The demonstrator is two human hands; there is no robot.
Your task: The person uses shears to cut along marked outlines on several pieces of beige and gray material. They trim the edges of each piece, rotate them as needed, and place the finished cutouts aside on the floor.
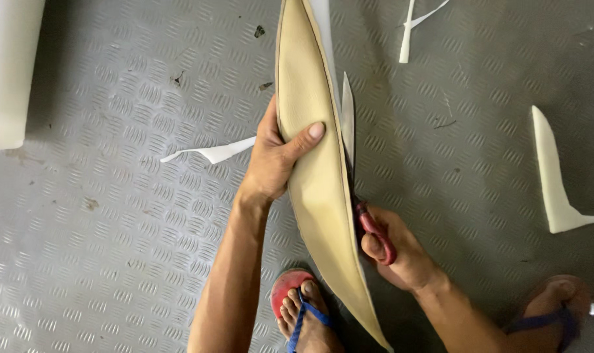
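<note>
My left hand (279, 151) grips a long cream-coloured sheet of leather-like material with foam backing (313, 189), held on edge and curving from the top of the view down toward my feet. The thumb presses on its face. My right hand (396, 252) holds red-handled scissors (370, 225) at the sheet's right edge, fingers through the handles. The blades (348, 124) point upward along that edge, next to a thin white foam strip.
The floor is grey metal tread plate (114, 229). White foam offcuts lie on it: a strip (212, 153) left of my hand, one (408, 33) at the top, a larger piece (555, 183) at right. A white roll (9, 65) stands top left. My sandalled feet (303, 307) are below.
</note>
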